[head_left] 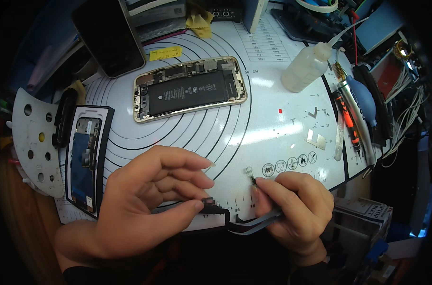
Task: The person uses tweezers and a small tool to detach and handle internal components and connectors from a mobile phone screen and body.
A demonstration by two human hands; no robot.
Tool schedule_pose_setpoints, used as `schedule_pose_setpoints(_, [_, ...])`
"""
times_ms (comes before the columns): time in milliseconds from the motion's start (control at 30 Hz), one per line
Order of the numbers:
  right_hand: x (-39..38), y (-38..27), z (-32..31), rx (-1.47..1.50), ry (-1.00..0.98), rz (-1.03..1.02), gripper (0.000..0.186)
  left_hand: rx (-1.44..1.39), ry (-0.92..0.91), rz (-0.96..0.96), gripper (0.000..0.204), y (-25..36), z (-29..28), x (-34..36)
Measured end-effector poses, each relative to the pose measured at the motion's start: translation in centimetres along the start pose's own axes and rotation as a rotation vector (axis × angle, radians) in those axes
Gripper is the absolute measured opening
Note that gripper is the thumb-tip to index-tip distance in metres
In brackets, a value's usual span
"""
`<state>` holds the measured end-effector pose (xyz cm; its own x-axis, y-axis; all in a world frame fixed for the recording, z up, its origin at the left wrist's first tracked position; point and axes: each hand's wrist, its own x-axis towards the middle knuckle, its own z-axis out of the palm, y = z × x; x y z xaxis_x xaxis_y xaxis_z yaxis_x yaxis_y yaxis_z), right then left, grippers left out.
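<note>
Near the mat's front edge, my left hand (149,194) pinches a small dark phone part (210,203) between thumb and fingertips; its exact kind is too small to tell. My right hand (299,204) has thumb and index finger closed on a tiny piece with a pale, shiny tip (249,172). A pair of grey tweezers (256,225) also lies in that hand, below the pinch, pointing left towards the dark part. Farther back rests an opened phone (190,89) with a gold frame, its black battery and inner boards exposed. Neither hand touches it.
On the left, a phone screen assembly (85,156) lies in a tray beside a white holed plate (35,142). A dark-screened phone (109,38) leans behind. A squeeze bottle (307,66), an orange-black screwdriver (347,118) and a blue blower bulb (362,99) occupy the right side.
</note>
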<state>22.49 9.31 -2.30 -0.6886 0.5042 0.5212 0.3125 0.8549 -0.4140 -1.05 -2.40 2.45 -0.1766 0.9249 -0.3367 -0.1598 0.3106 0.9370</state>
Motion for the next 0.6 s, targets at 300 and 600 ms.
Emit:
schedule_pose_setpoints(300, [-0.1, 0.14, 0.25, 0.034, 0.016, -0.009, 0.034, -0.026, -0.01, 0.014, 0.05, -0.21, -0.34, -0.19])
schedule_pose_setpoints(600, [-0.15, -0.48, 0.8, 0.006, 0.086, 0.056, 0.029, 0.001, -0.104, 0.092, 0.048, -0.62, -0.66, 0.14])
